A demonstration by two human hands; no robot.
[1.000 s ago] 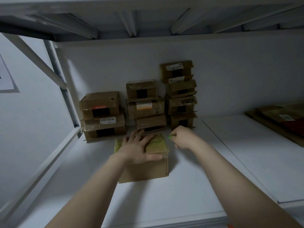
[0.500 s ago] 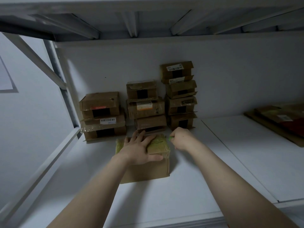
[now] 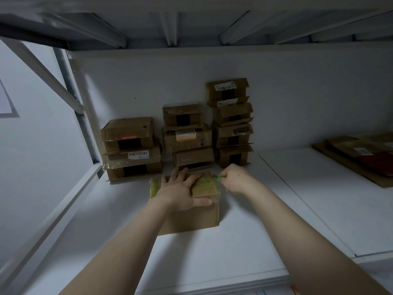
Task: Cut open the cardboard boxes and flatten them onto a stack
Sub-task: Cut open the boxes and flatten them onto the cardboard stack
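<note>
Here, box (image 3: 191, 218): on the white shelf (image 3: 212, 262).
Left grip (image 3: 178, 192): fingers straight, flat on the box top.
Right grip (image 3: 236, 179): curled round a green tool (image 3: 218, 177) by the box edge.

Box (image 3: 197, 211) sits before three box stacks (image 3: 187, 135); flattened cardboard (image 3: 359, 156) far right.

A white shelf board (image 3: 212, 256) lies beneath a ribbed upper shelf (image 3: 170, 24). Behind stands a plain white wall (image 3: 308, 92), dimly lit.

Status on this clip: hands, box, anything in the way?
Left hand flat on the box top. Right hand grips green cutter at its far right corner. Stacked boxes close behind.
</note>
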